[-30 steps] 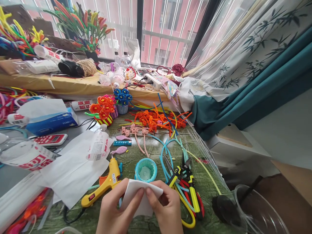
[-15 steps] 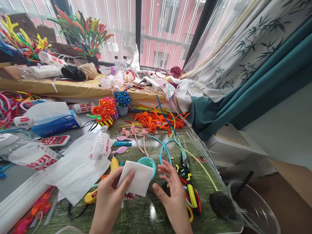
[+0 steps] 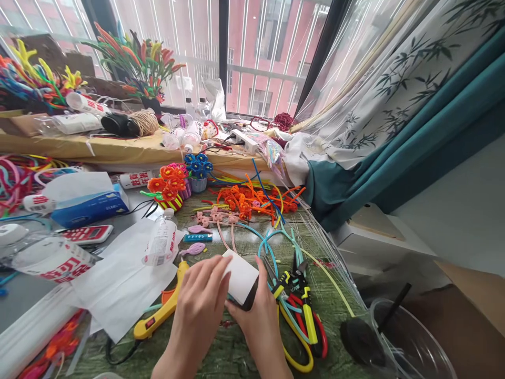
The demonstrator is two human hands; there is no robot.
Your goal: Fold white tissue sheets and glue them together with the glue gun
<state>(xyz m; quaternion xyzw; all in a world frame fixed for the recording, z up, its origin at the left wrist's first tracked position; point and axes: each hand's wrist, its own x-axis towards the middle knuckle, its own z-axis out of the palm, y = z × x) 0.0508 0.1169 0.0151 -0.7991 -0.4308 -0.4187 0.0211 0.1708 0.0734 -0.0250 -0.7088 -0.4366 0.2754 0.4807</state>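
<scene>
A white square piece (image 3: 241, 276), which looks like folded paper, is between my two hands in the lower middle. My left hand (image 3: 203, 302) lies along its left edge, the fingers bent over it. Thumb and fingers of my right hand (image 3: 258, 310) close around its right and lower sides. A dark edge shows beneath the white square; what that is, I cannot make out. A yellow glue gun (image 3: 165, 305) lies left of my left hand. Close to my right hand are yellow-and-black pliers (image 3: 310, 310) and yellow-handled scissors (image 3: 295, 352).
Orange pipe-cleaner pieces (image 3: 244, 200) lie behind the hands, near pots of orange flowers (image 3: 168, 181) and blue flowers (image 3: 198, 166). A plastic bottle (image 3: 161, 237) rests on white sheets (image 3: 122, 279). A clear plastic cup (image 3: 414, 337) stands at the right edge.
My right hand has gone from spread fingers to closing around the white square. My left hand has shifted right and turned over it. The turquoise round container behind it no longer shows.
</scene>
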